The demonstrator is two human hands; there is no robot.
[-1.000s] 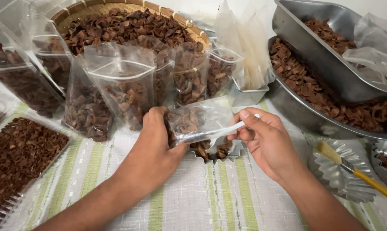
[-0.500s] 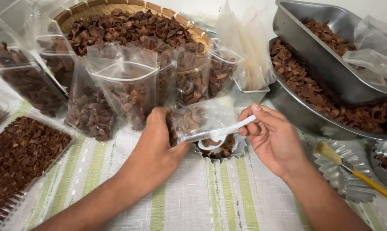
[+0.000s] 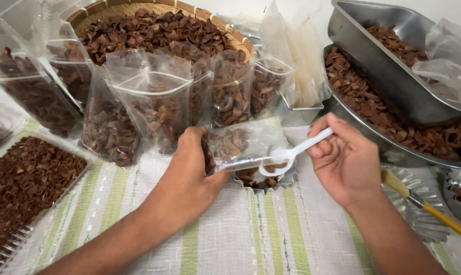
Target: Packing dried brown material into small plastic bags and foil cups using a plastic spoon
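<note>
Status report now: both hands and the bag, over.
Left hand grips small clear bag, tilted. Right hand holds white spoon at bag mouth. Fluted tin underneath. Nothing blocking.

Showing bright, even, soft lighting; glaring off metal pans (image 3: 388, 66); bending at wide-angle edges; blurring slightly at corners.

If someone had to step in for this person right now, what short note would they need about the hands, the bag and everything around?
Left hand: grips a small clear bag, tilted on its side, partly filled with brown dried pieces.
Right hand: holds a white plastic spoon, its bowl at the bag's mouth.
Under the bag: a small fluted tin with a few pieces in it.
Done: several filled bags stand open behind, against the woven basket of pieces.
Left: the held bag is not full; none of the standing bags looks sealed. More pieces lie in the metal trays on the right.
</note>
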